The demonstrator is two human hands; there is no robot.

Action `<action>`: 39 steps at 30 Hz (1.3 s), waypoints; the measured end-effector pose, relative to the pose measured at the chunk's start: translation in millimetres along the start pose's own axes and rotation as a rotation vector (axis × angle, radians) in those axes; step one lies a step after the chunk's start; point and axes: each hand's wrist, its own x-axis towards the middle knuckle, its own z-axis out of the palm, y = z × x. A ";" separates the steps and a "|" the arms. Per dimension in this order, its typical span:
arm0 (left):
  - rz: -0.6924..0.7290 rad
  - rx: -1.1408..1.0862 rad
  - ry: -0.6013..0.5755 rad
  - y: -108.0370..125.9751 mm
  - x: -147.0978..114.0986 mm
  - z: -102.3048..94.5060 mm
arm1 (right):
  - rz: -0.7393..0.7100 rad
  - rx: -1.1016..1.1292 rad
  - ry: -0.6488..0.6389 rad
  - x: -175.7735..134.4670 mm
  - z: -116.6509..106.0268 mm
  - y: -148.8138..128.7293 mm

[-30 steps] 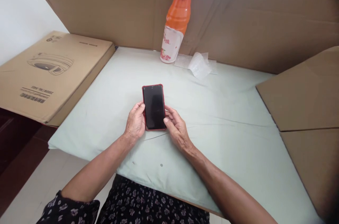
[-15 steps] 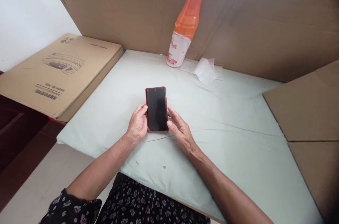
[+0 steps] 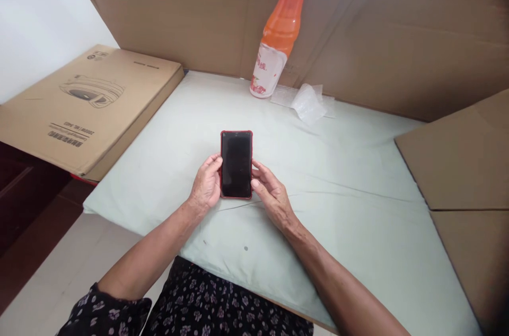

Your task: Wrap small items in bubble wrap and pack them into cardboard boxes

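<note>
A smartphone in a red case, its screen dark, is held upright over the middle of the table. My left hand is closed on the phone's left edge, thumb along the side and the other fingers hidden behind it. On the opposite side my right hand grips the right edge, its thumb near the lower corner and fingers curled at the side. Beyond the phone stands a bottle of orange drink with an orange cap and a white label. A crumpled piece of clear plastic wrap lies beside its base.
A flat cardboard box with a printed appliance drawing lies at the left. Cardboard panels stand along the back, and more cardboard is at the right. A pale green cloth covers the table.
The phone has straightened slightly between my hands. Both hands keep their hold on it. The whole view has shifted a little.
</note>
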 end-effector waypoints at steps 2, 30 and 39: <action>0.009 0.002 -0.001 0.0 -0.9 1.1 | 0.002 0.016 -0.007 0.4 0.9 -1.2; 0.186 0.144 0.211 109.2 9.1 -67.9 | -0.030 -0.185 0.126 0.5 -14.8 15.0; 0.200 0.190 0.220 120.0 13.0 -79.3 | -0.026 -0.212 0.120 0.0 -15.0 11.9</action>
